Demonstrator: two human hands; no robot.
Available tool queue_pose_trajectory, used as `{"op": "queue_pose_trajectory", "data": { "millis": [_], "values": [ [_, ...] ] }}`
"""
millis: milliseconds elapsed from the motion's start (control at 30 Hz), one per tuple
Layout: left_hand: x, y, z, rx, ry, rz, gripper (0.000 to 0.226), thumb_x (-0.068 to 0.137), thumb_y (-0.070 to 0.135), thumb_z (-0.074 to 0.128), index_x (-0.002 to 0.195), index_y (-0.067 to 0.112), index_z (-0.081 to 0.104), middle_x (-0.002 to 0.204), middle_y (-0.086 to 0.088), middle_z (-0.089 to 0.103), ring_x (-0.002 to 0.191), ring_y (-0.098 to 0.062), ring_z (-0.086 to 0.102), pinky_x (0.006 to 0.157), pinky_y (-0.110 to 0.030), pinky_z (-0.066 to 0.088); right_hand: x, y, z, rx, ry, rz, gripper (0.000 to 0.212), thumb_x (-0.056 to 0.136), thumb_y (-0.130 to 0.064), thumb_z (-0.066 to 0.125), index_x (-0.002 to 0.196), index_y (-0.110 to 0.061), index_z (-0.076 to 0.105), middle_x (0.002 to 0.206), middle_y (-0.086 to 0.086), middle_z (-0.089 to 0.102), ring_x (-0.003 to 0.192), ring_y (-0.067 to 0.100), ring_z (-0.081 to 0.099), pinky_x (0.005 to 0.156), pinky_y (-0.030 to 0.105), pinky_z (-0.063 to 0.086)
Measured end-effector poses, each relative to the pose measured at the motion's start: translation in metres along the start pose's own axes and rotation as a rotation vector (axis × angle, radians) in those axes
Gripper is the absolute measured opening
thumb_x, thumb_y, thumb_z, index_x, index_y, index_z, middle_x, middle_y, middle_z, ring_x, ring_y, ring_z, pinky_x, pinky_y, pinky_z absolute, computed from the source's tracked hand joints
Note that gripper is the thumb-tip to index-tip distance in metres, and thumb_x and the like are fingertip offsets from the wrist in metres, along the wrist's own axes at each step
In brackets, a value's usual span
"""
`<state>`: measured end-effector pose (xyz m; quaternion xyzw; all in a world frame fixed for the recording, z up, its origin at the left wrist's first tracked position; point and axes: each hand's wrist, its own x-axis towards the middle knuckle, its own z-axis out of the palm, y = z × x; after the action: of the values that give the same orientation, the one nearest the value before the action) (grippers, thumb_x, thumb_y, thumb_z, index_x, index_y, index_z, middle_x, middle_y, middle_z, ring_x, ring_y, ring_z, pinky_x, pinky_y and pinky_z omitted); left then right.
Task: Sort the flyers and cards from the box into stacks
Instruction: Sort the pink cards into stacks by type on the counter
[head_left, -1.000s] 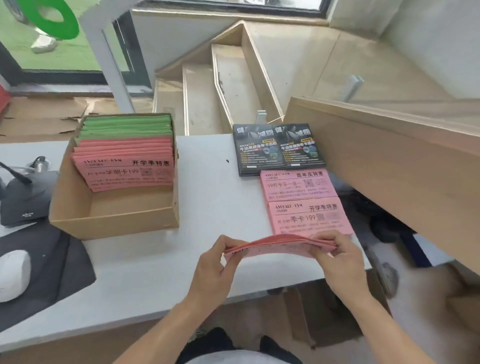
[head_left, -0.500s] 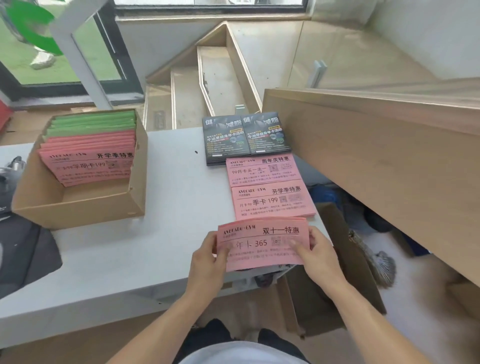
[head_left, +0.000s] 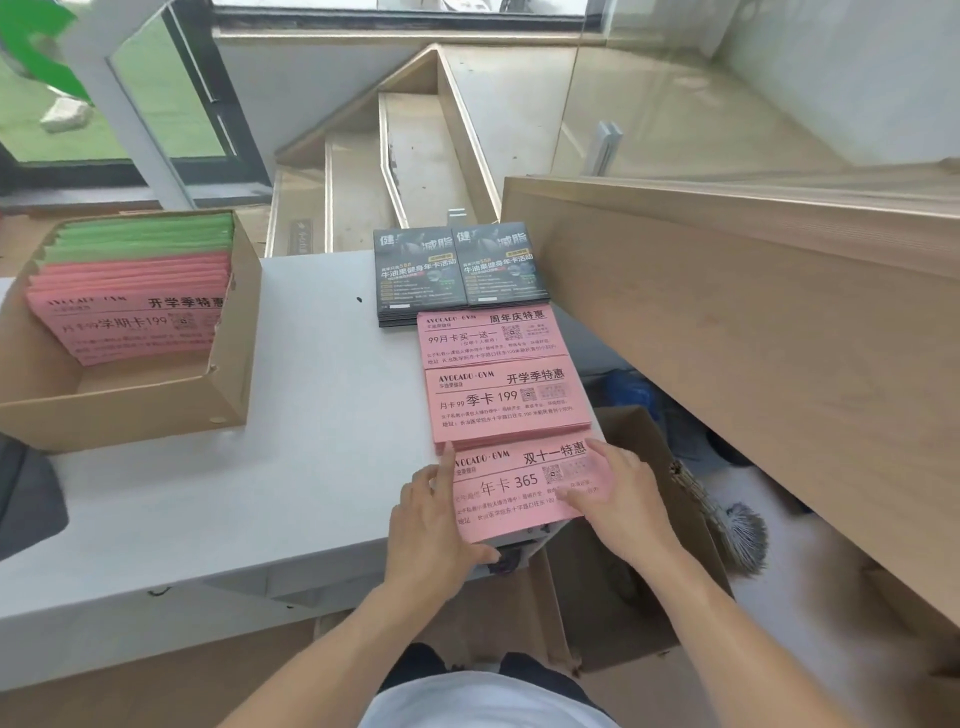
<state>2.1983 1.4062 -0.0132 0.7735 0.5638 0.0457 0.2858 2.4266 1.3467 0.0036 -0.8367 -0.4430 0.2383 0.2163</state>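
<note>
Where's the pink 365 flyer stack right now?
The pink 365 flyer stack lies at the white table's near right corner, just below the pink 199 stack, with the left hand and right hand on it.

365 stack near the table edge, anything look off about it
The 365 stack juts past the table's front corner, its near edge unsupported, with both hands resting on it. The other pink stacks lie fully on the table.
</note>
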Motion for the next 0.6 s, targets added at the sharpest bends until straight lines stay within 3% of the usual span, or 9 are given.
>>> {"op": "queue_pose_trajectory", "data": {
  "millis": [100, 367, 600],
  "values": [
    [0.000, -0.002, 0.003, 0.070, 0.080, 0.032, 0.117, 0.081, 0.038, 0.075, 0.159, 0.026, -0.011, 0.150, -0.007, 0.033, 0.130, -0.022, 0.037, 0.108, -0.036, 0.040, -0.005, 0.007, -0.003, -0.057, -0.154, -0.025, 0.089, 0.079, -0.034, 0.085, 0.153, -0.031, 0.035, 0.154, -0.010, 0.036, 0.138, 0.017, 0.031, 0.115, 0.045, 0.034],
    [0.006, -0.003, -0.001, -0.008, 0.088, -0.010, 0.106, 0.084, 0.024, 0.074, 0.161, 0.029, 0.001, 0.151, -0.003, 0.032, 0.132, -0.019, 0.035, 0.110, -0.035, 0.041, 0.007, 0.007, 0.002, -0.091, -0.104, -0.120, 0.064, 0.086, -0.016, 0.078, 0.143, -0.027, 0.052, 0.150, -0.010, 0.045, 0.124, 0.012, 0.031, 0.107, 0.038, 0.040],
    [0.003, -0.004, 0.000, 0.051, 0.069, 0.031, 0.091, 0.084, 0.029, 0.076, 0.157, 0.026, 0.022, 0.161, -0.003, 0.021, 0.142, -0.021, 0.027, 0.119, -0.038, 0.032, 0.000, 0.006, 0.003, -0.350, -0.060, -0.210, 0.069, 0.084, -0.034, 0.078, 0.144, -0.035, 0.044, 0.158, -0.009, 0.030, 0.140, 0.018, 0.028, 0.114, 0.043, 0.037]
  ]
}}
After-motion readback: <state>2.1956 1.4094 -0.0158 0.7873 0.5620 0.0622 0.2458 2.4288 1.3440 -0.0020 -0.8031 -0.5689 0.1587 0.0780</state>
